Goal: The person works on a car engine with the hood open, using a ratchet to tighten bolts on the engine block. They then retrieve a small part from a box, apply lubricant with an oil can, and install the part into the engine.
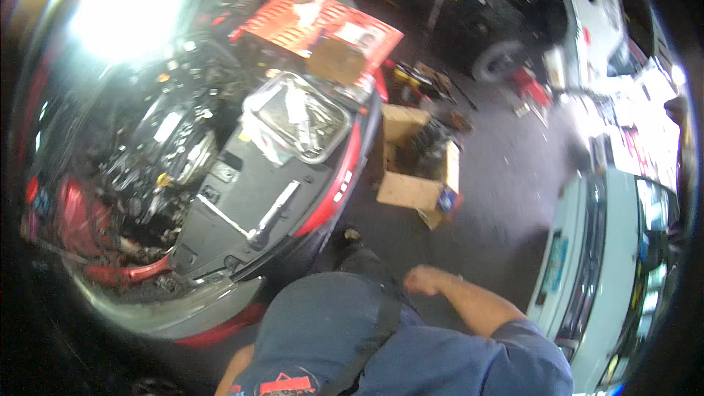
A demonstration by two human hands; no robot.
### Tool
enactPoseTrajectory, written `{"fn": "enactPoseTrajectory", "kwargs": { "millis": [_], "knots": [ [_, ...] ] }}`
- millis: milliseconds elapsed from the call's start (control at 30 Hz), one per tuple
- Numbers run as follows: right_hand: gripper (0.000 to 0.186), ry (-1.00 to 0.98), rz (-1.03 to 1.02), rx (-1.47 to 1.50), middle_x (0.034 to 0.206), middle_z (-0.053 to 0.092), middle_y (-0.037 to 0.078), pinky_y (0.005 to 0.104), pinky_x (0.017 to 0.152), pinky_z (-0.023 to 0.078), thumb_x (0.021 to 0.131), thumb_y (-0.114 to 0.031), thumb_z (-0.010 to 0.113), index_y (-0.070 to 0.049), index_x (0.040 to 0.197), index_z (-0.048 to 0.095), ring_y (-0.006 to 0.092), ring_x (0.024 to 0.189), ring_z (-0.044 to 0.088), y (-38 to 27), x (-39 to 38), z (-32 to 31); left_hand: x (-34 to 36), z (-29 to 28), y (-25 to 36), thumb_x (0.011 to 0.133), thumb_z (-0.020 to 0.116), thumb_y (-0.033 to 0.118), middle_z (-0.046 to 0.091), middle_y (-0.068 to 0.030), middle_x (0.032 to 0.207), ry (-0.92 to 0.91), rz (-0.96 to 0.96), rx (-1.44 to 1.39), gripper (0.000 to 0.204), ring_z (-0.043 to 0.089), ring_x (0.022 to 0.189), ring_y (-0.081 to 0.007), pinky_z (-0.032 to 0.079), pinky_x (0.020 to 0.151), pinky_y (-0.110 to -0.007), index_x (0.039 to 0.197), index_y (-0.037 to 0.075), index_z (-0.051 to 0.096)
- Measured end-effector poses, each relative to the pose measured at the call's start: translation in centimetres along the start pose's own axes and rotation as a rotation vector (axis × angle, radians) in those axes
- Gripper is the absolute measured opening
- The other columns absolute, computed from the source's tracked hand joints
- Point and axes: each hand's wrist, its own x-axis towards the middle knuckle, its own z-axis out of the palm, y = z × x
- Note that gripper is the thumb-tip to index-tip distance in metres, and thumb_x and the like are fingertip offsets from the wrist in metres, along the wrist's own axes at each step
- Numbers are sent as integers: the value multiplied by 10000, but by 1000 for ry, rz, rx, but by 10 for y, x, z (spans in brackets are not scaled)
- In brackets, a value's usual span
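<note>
My right hand hangs beside my body over the dark floor, fingers curled, with nothing visible in it. My left hand is out of sight; only part of the left arm shows at the lower edge. To my left stands a car with its engine bay exposed. Long chrome wrench-like tools lie in a V on its black front panel. Farther along that panel sits a metal tray holding several shiny hand tools.
A red slotted plastic tray rests on the car's far side, near a brown piece. An opened cardboard box with dark plastic stands on the floor. A pale vehicle is at the right; a wheel shows farther back.
</note>
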Motion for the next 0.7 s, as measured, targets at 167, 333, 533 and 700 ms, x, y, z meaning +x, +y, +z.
{"fn": "enactPoseTrajectory", "kwargs": {
  "millis": [167, 333, 533, 700],
  "knots": [
    [331, 383, 292, 452, 1098, 695, 133, 388, 856, 511, 887, -281, 621, -79, 1144, 674, 275, 971, 669, 2, -35, -4, 23, -97, 88, 827, 632, 236, 668, -239, 1045, 17, 212, 364, 307, 649, 978, -376, 514, 806, -447, 1069, 54, 681],
    [292, 368, 198, 163, 921, 686, 187, 433, 670, 509, 840, -296, 588, -33, 926, 683, 365, 783, 655, 56, -52, 39, 69, -128, 209, 835, 643, 213, 681, -204, 997, 80, 551, 488, 289, 646, 967, -376, 502, 832, -444, 1051, 22, 662],
    [363, 517, 158, 366, 988, 660, 198, 441, 810, 510, 850, -358, 627, -23, 992, 635, 395, 945, 627, 179, -51, 35, 213, -113, 353, 882, 612, 243, 678, -187, 1027, -10, 510, 416, 283, 648, 977, -346, 508, 859, -417, 1086, 50, 644],
    [568, 888, 475, 673, 1212, 571, 235, 452, 901, 484, 890, -426, 631, -33, 1277, 495, 399, 1114, 570, 244, -32, -30, 407, -89, 479, 895, 613, 211, 688, -171, 965, 287, 418, 118, 214, 661, 930, -335, 516, 814, -401, 1027, 45, 640]
  ]
}}
